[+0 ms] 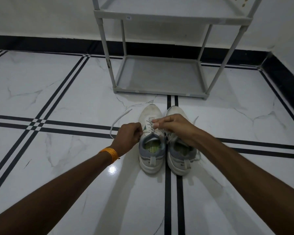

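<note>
Two white and grey sneakers stand side by side on the tiled floor, toes pointing away from me. My left hand (pixel 128 135) is curled beside the left sneaker (pixel 151 150) and grips its white lace (pixel 119 119), which loops out to the left over the floor. My right hand (pixel 173 126) reaches across from the right and pinches the lacing on top of the left sneaker. My right wrist covers part of the right sneaker (pixel 181 160). An orange band sits on my left wrist.
A grey two-shelf shoe rack (pixel 159 92) stands just beyond the sneakers against the white wall, its shelves bare. A black skirting runs along the wall. The floor is white marble tile with black stripes.
</note>
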Motion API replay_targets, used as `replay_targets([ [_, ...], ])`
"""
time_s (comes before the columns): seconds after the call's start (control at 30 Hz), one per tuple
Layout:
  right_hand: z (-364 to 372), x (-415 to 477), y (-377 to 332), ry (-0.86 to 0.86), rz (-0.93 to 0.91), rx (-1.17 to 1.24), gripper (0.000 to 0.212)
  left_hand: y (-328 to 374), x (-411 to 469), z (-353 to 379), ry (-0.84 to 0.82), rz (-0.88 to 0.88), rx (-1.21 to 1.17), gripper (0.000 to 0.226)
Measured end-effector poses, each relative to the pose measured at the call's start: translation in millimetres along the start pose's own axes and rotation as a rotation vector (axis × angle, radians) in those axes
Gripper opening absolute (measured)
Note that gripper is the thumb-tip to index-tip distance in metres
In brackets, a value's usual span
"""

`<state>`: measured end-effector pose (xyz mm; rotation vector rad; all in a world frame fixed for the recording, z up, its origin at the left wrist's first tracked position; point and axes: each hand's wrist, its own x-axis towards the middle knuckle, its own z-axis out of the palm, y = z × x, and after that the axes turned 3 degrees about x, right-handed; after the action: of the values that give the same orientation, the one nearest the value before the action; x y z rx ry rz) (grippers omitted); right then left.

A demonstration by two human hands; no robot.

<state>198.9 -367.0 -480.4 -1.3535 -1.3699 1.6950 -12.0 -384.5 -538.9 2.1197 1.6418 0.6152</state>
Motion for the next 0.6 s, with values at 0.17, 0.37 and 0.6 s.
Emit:
replay_targets([
  [0.17, 19, 12, 21, 0.083, 0.044, 0.382, 0.022, -1, -3, 0, 0.005, 0.033, 0.011, 0.006],
  [0.37, 23, 20, 30, 0.210, 0.033, 0.321, 0.027, -6, 3, -21, -0.110, 0.009, 0.071, 0.022],
  [0.6, 29, 24, 31, 0.332, 0.049, 0.210, 0.024, 12, 11, -29, -0.157, -0.460, -0.961, 0.036],
])
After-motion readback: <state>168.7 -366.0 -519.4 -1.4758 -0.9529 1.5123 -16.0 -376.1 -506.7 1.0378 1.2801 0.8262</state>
